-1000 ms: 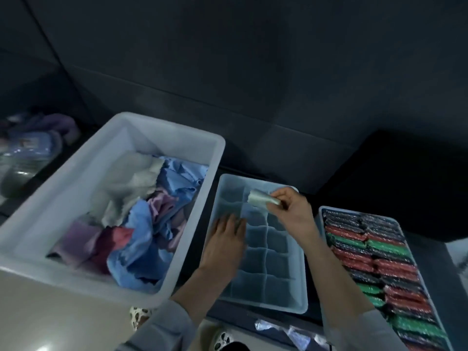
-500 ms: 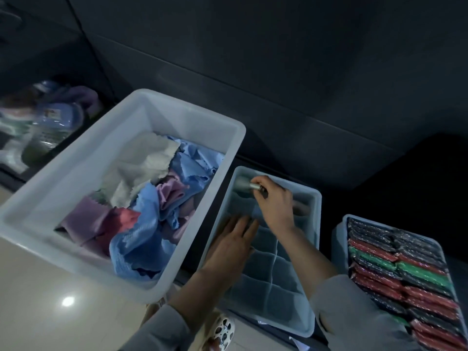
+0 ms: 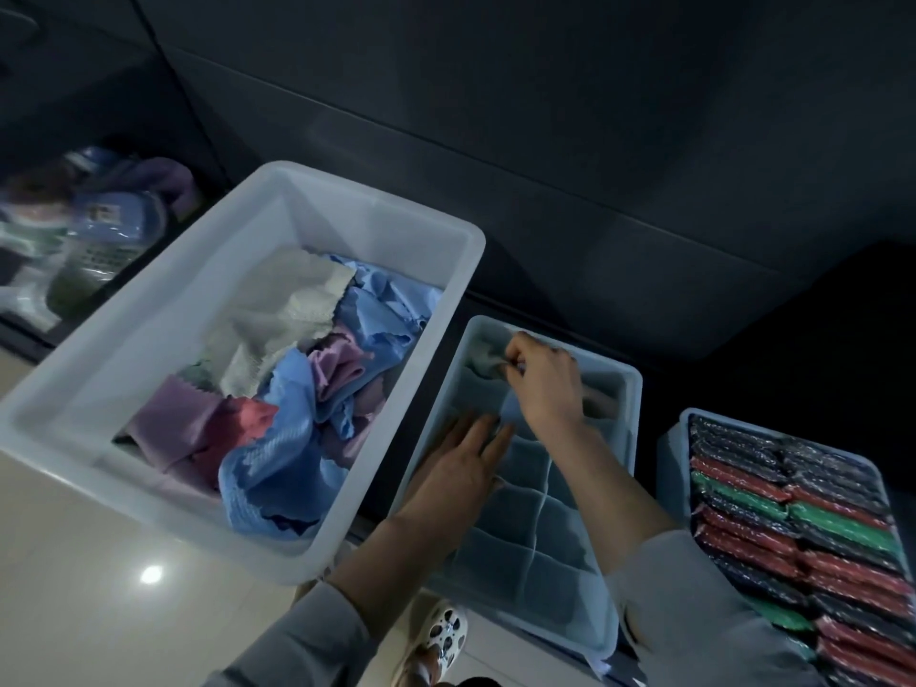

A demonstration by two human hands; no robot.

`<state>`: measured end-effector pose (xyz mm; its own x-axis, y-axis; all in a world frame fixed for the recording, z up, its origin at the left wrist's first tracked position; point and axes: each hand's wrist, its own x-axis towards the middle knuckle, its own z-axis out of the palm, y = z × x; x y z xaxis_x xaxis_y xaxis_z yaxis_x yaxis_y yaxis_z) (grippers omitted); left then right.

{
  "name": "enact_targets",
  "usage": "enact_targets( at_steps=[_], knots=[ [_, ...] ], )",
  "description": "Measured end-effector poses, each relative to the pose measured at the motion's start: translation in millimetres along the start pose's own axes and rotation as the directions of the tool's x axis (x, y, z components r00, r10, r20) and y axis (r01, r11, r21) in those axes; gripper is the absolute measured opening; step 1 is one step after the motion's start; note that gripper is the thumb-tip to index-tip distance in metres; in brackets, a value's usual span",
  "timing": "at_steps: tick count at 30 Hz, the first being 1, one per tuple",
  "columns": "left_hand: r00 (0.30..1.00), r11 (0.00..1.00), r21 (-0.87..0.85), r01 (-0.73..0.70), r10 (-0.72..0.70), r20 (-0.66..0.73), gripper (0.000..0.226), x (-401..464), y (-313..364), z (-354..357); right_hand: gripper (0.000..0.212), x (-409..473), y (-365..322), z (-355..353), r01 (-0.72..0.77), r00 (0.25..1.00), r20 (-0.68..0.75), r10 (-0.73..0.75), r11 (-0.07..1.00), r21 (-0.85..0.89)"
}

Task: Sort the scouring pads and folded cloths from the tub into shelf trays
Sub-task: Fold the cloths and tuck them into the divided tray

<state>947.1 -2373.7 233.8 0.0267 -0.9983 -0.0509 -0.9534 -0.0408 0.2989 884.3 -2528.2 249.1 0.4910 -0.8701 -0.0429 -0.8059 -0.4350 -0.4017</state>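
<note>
A large white tub [image 3: 148, 339] at the left holds several loose cloths [image 3: 297, 379] in blue, purple, red and cream. To its right lies a pale divided tray [image 3: 525, 542] with many empty cells. My right hand [image 3: 545, 384] pinches a small folded grey-green cloth [image 3: 483, 361] and holds it down in the tray's far left cell. My left hand [image 3: 461, 468] lies flat on the tray's left side, fingers straight. A second folded cloth [image 3: 602, 404] lies in a far right cell, partly hidden by my right hand.
A tray [image 3: 669, 453] at the right is packed with rows of wrapped red, green and dark scouring pads [image 3: 813, 533]. Bagged goods [image 3: 94, 225] sit on a dark shelf at far left. A dark wall runs behind. A patterned shoe [image 3: 441, 637] shows on the pale floor below.
My right hand has carried the folded cloth from above the tray's middle to its far left corner and lowered it into a cell. My left hand stayed on the tray.
</note>
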Motion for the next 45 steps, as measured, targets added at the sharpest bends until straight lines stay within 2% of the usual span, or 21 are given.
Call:
enact_targets(
  at_steps=[3,6,8,10,14,17,19,21,23,25,29,32,35,38,40,42,45],
  knots=[
    [0.998,1.000,-0.005,0.017,-0.017,0.053,0.068,-0.6,2.4,-4.5,0.009,5.8,1.9,-9.1,0.027,0.998,0.052,-0.026,1.000,-0.014],
    [0.997,1.000,0.014,0.017,-0.018,0.080,0.070,1.5,4.0,-7.6,0.025,9.4,-7.5,-13.6,0.130,0.991,0.060,-0.122,0.982,-0.141],
    [0.994,0.999,0.042,0.015,-0.020,0.105,0.070,1.5,3.4,-6.3,0.027,5.5,-13.8,-8.3,0.126,0.987,0.127,-0.101,0.972,-0.200],
    [0.992,0.999,0.043,0.019,-0.024,0.123,0.070,2.0,2.1,-4.3,0.029,-0.3,-12.9,-3.9,0.081,0.986,0.156,-0.053,0.980,-0.184],
    [0.990,0.999,0.043,0.025,-0.030,0.140,0.067,2.6,4.0,-12.2,0.027,-16.6,-8.1,-14.1,0.066,0.996,0.067,-0.062,0.995,-0.072],
    [0.996,0.996,0.044,-0.072,0.074,-0.047,0.069,1.7,2.9,-34.5,0.029,-34.0,1.0,-24.9,0.047,0.999,-0.009,-0.047,0.997,0.054],
    [0.959,0.988,0.018,-0.154,0.154,-0.237,0.058,1.3,-2.3,-56.5,0.023,-46.3,8.8,-30.1,0.027,0.995,-0.097,-0.018,0.995,0.093],
    [0.908,0.977,0.006,-0.213,0.201,-0.369,0.046,-0.9,-13.0,-87.2,0.024,-58.6,9.4,-34.2,0.024,0.981,-0.196,0.006,0.989,0.149],
    [0.884,0.978,-0.035,-0.206,0.171,-0.434,0.036,-0.7,-39.6,-114.1,0.021,-68.5,-7.4,-38.9,0.021,0.961,-0.274,0.041,0.976,0.219],
    [0.890,0.984,-0.092,-0.154,0.097,-0.446,0.033,-0.3,-83.0,-129.1,0.020,-72.5,-36.4,-40.1,0.049,0.933,-0.358,0.043,0.968,0.246],
    [0.959,0.989,-0.132,0.070,-0.103,-0.264,0.038,3.0,-191.0,-134.5,0.018,-60.7,-109.0,-25.3,0.135,0.893,-0.449,-0.025,0.967,0.215],
    [0.979,0.981,-0.046,0.188,-0.191,-0.064,0.050,15.9,-260.6,-129.5,0.015,-39.2,-162.0,0.4,0.114,0.928,-0.371,-0.019,0.965,0.235],
    [0.974,0.984,0.022,0.176,-0.177,0.138,0.054,29.4,-288.0,-126.3,0.016,-7.6,-200.5,31.8,-0.104,0.986,-0.099,0.134,0.960,0.261],
    [0.970,0.986,-0.048,0.157,-0.145,0.194,0.054,33.8,-295.0,-120.9,0.029,22.6,-222.5,63.7,-0.307,0.951,0.136,0.278,0.902,0.304],
    [0.972,0.991,-0.069,0.114,-0.096,0.216,0.054,34.3,-298.4,-120.4,0.038,34.7,-232.9,82.7,-0.399,0.917,0.184,0.355,0.825,0.401],
    [0.964,0.993,-0.090,0.078,-0.051,0.263,0.055,34.6,-302.9,-122.0,0.037,40.8,-238.8,94.2,-0.468,0.881,0.197,0.429,0.735,0.491],
    [0.960,0.986,-0.150,0.076,-0.032,0.278,0.055,35.7,-306.9,-139.7,0.032,39.3,-245.2,85.4,-0.446,0.875,0.167,0.455,0.622,0.644]
  ],
)
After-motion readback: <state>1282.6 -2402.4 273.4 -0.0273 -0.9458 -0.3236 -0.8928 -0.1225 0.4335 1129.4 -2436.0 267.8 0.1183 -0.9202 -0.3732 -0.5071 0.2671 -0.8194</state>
